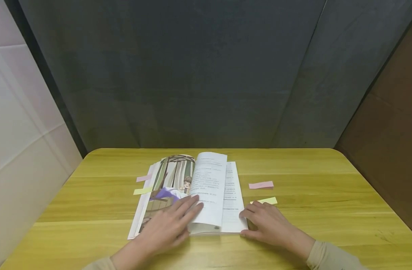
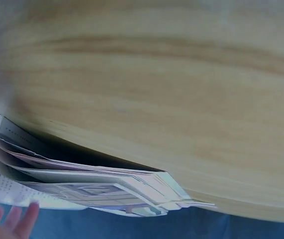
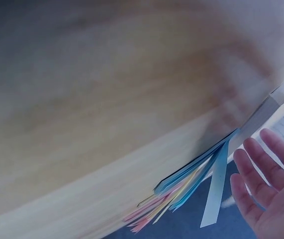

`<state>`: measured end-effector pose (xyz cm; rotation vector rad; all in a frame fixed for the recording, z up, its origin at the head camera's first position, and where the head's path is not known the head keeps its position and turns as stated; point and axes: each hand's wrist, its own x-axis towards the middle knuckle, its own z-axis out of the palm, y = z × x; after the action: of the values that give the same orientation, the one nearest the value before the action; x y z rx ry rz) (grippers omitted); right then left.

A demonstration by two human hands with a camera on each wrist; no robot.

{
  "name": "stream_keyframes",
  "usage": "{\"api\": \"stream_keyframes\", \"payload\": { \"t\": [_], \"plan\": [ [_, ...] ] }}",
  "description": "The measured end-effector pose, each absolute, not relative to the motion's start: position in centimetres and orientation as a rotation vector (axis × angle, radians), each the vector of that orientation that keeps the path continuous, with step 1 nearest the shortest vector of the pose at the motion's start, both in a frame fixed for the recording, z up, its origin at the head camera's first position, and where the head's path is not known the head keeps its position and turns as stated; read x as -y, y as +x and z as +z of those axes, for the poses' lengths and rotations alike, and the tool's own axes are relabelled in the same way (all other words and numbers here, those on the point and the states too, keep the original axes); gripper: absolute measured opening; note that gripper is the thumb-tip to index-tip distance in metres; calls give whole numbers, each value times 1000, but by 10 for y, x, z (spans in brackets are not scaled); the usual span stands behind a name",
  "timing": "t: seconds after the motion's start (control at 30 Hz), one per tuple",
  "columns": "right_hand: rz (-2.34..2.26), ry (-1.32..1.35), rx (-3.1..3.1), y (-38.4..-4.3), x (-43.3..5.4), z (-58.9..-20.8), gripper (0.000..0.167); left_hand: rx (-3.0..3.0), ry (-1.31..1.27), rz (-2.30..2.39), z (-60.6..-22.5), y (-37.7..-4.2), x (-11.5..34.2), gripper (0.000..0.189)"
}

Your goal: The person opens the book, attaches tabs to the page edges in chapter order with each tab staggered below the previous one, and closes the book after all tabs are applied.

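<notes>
An open book (image 1: 234,195) lies on the table, a colour illustration on its left side and printed text on its right. One text page (image 1: 210,176) stands curved up from the right side. My left hand (image 1: 168,223) rests over the lower middle of the book, its fingers extended onto the page near the fold. At the lower right edge of the book is my right hand (image 1: 268,225), thumb and fingertips apart along the edge. In the right wrist view its fingers (image 3: 268,181) are loosely bent with nothing between them.
Pink (image 1: 143,178) and yellow tabs (image 1: 143,191) stick out of the book's left edge. A pink sticky strip pad (image 1: 261,185) and a yellow one (image 1: 270,201) lie right of the book. Blue strips (image 3: 214,184) show beside the right hand. A dark curtain (image 1: 206,75) hangs behind the table.
</notes>
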<state>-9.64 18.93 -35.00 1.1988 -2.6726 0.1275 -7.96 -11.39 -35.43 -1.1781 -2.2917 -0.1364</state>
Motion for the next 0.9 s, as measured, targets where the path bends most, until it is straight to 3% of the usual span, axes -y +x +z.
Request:
{"api": "stream_keyframes", "payload": {
  "t": [0.33, 0.6, 0.9],
  "plan": [
    [133, 1198, 2678, -97, -190, -350, 36, 2240, -1117, -30, -350, -81, 119, 61],
    [121, 1195, 2676, -96, -191, -350, 36, 2364, -1050, 36, -350, -79, 122, 83],
    [131, 1188, 2669, -96, -191, -349, 36, 2404, -1103, 1, -356, -82, 118, 72]
  ]
}}
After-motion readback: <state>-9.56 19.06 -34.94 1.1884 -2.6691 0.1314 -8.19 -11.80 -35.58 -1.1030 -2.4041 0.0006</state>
